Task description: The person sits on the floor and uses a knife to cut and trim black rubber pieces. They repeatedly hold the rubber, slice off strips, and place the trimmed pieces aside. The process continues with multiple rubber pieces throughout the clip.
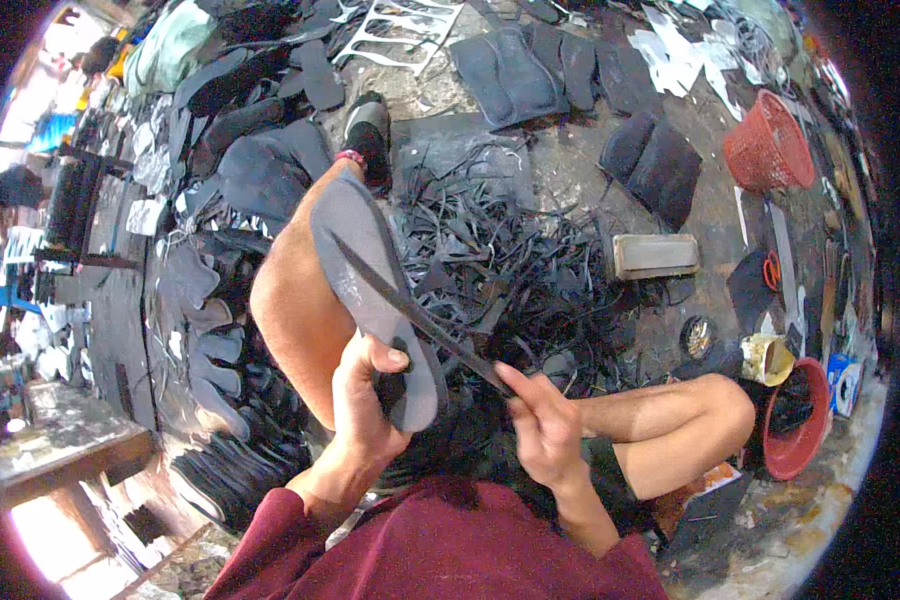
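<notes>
My left hand [365, 395] grips a grey shoe sole [355, 265] near its narrower lower end, thumb on the face and fingers behind it. The sole is tilted upright in front of my raised left knee. My right hand [542, 425] is closed on the lower end of a long, narrow dark strip [440, 330], with the thumb and index finger along it. This strip tapers to a point and crosses the sole's face diagonally. Whether it is a knife blade or a cut piece of sole material, I cannot tell.
A heap of black offcuts [510, 250] covers the floor ahead. To its right lie a whetstone-like block [656, 257], a red basket [768, 145], orange-handled scissors [771, 270] and a red bowl [796, 420]. Stacked soles [235, 470] and dark sheets [270, 170] crowd the left.
</notes>
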A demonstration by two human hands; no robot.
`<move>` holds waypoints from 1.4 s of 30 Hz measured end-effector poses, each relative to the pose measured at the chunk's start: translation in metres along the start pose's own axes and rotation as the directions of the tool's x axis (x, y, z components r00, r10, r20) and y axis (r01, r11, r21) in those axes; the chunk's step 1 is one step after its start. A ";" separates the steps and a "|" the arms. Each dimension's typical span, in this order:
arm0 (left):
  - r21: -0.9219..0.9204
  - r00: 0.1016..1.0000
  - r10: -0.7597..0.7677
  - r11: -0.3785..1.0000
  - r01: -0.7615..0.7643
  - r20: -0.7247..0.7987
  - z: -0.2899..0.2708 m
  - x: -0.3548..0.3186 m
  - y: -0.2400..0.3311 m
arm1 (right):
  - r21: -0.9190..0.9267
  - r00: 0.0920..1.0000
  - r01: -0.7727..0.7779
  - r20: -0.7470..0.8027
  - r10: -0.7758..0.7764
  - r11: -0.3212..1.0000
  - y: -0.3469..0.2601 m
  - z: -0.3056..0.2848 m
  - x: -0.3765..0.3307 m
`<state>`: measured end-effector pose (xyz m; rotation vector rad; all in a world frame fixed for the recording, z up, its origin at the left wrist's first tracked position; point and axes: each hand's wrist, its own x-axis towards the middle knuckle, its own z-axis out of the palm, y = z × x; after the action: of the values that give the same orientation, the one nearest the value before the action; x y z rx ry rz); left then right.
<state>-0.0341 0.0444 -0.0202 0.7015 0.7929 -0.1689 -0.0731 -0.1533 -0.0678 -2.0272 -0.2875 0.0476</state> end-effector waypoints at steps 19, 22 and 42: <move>0.152 0.939 0.342 0.931 -0.333 -0.041 0.001 -0.002 -0.008 | 0.589 0.880 -0.395 0.023 0.474 0.705 -0.021 -0.024 0.085; 0.133 0.992 0.126 0.983 -0.128 0.021 -0.004 -0.015 0.002 | 0.486 0.960 -0.231 -0.029 0.279 0.843 -0.021 -0.028 0.056; 0.224 0.994 0.103 0.970 -0.090 -0.047 -0.007 -0.007 -0.018 | 0.113 1.000 -0.019 -0.019 0.022 0.993 0.002 0.027 0.027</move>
<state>-0.0501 0.0347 -0.0277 0.9578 0.8004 -0.1501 -0.0511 -0.1245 -0.0800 -1.9175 -0.2459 0.0546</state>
